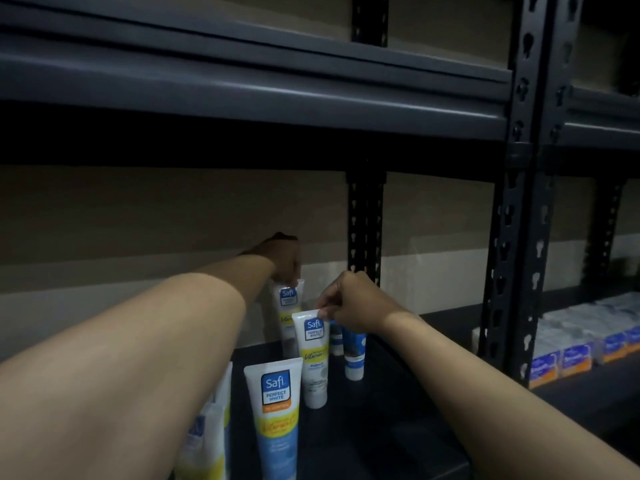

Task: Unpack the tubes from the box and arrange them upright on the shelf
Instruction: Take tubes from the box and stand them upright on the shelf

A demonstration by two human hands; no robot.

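Several white, yellow and blue tubes stand upright, cap down, on the dark shelf (388,410). My left hand (285,256) reaches to the back and pinches the top of the rear tube (289,306). My right hand (349,301) pinches the top edge of the middle tube (313,358). A larger tube (277,417) stands nearest, in front of both. Blue and white tubes (354,351) stand under my right hand. More tubes (207,438) are partly hidden behind my left forearm. The box is out of view.
A dark shelf beam (242,98) runs overhead, and perforated black uprights (512,254) stand to the right and at the back (365,216). Stacked blue and orange packs (581,348) fill the neighbouring shelf on the right.
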